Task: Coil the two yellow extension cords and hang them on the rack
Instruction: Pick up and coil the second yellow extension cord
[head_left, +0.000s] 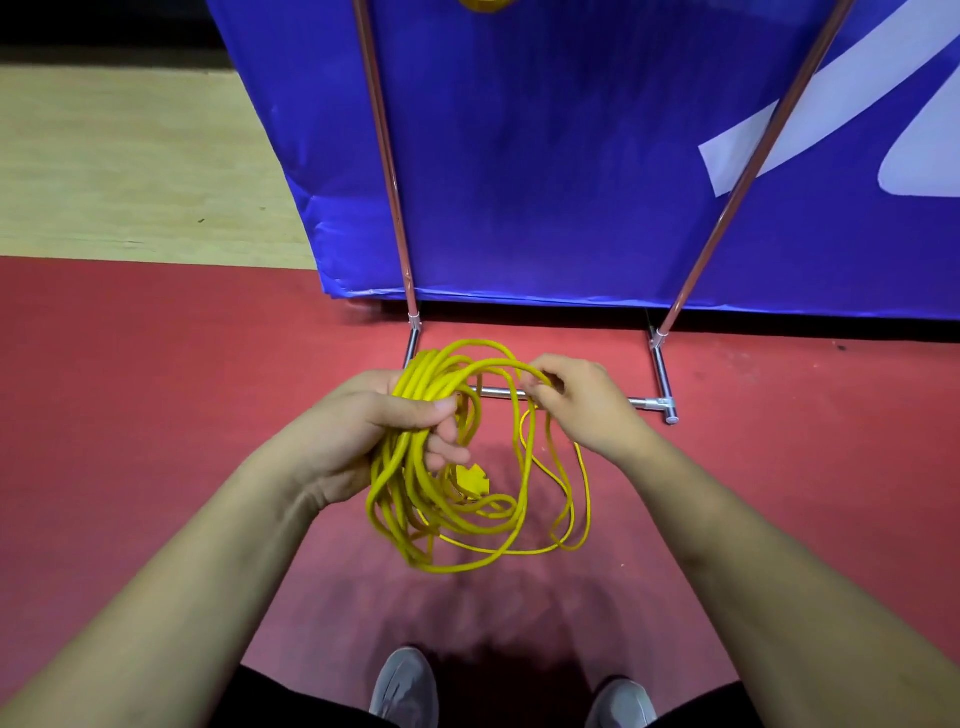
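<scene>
A tall blue fabric banner (545, 156) backs the chrome tube rack (662, 374), which stands on the red floor (130, 389) just ahead, likely so the finished coil can be hung. The yellow extension cord (415, 467) hangs bundled in the left hand (363, 431), grip pressed around the loops to keep them gathered. The right hand (576, 400) pinches one strand, seemingly to lay the next loop.

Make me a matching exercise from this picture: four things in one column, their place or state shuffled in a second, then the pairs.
Things:
1. left hand
2. right hand
3. grey shoes
4. blue banner

Place or state:
A. behind the metal rack
B. at the bottom edge of the view
C. pinching one loop
D. gripping the bundled yellow cord

Pairs: 1-D, 2-C, 3-B, 4-A
</scene>
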